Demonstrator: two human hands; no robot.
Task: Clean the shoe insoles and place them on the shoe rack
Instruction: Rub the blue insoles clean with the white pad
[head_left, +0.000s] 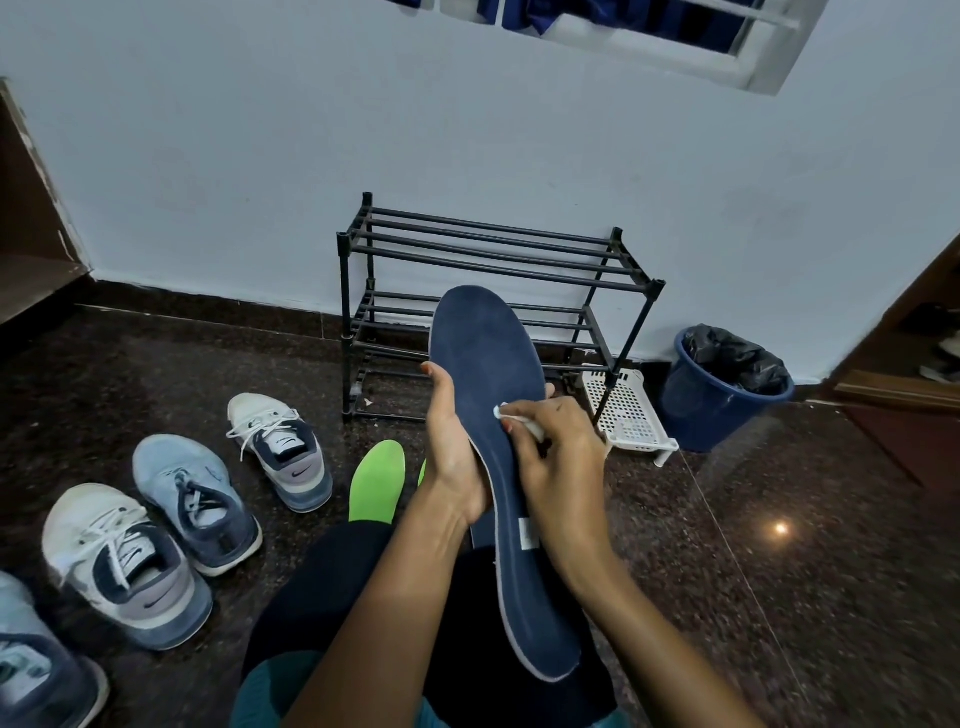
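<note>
Pale grey-blue painted wall (260, 182) at the back, smooth & matte; below it a dark speckled stone floor (779, 571), polished, w/ a light glare. Shoe rack (483, 244) stands against the wall: black thin tubes, 3 slatted tiers, boxy. To its right a round blue plastic bucket (696, 410) lined w/ a crinkled black bag. 4 lace-up sneakers (195, 504) on the floor at left, mesh uppers, white & pale blue. Navy insole (483, 364), long, foam-like w/ a soft cloth face, pale edge & small white label (528, 533), is held up over the lap in front of the rack, toe end up, heel end toward the person. White perforated plastic tray (631, 415) leans by the rack's right leg. Lime green insole (376, 483) lies flat on the floor, just left of the left hand (452, 452), which grips the navy insole's left edge at mid-length, fingers wrapped behind. Right hand (556, 467) is curled, pinching a small white wipe (501, 412) against the insole's face.
</note>
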